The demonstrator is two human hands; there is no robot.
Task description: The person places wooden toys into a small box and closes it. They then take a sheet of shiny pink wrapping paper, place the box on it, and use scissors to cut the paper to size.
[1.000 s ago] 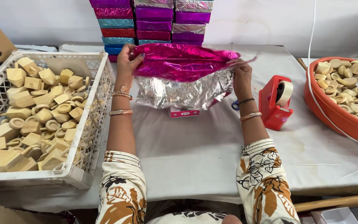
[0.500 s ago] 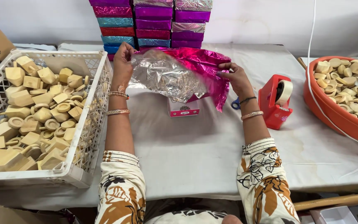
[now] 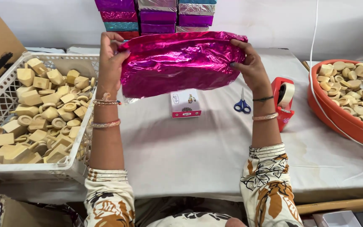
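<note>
A sheet of shiny magenta foil wrapping paper [image 3: 181, 63] hangs in the air above the table, its pink side facing me. My left hand [image 3: 111, 61] grips its left edge and my right hand [image 3: 248, 63] grips its right edge. Just below the sheet a small white and red box [image 3: 185, 103] lies on the white table cover [image 3: 198, 151].
A white plastic crate [image 3: 70, 166] of pale wooden blocks stands at the left. An orange tub [image 3: 337, 115] of similar pieces stands at the right. Blue-handled scissors [image 3: 242, 105] and a red tape dispenser [image 3: 282, 101] lie near my right wrist. Foil-wrapped boxes [image 3: 156, 14] are stacked at the back.
The foil sheet was lifted off the table and turned over, from its silver side to its pink side, and now hangs spread between both raised hands.
</note>
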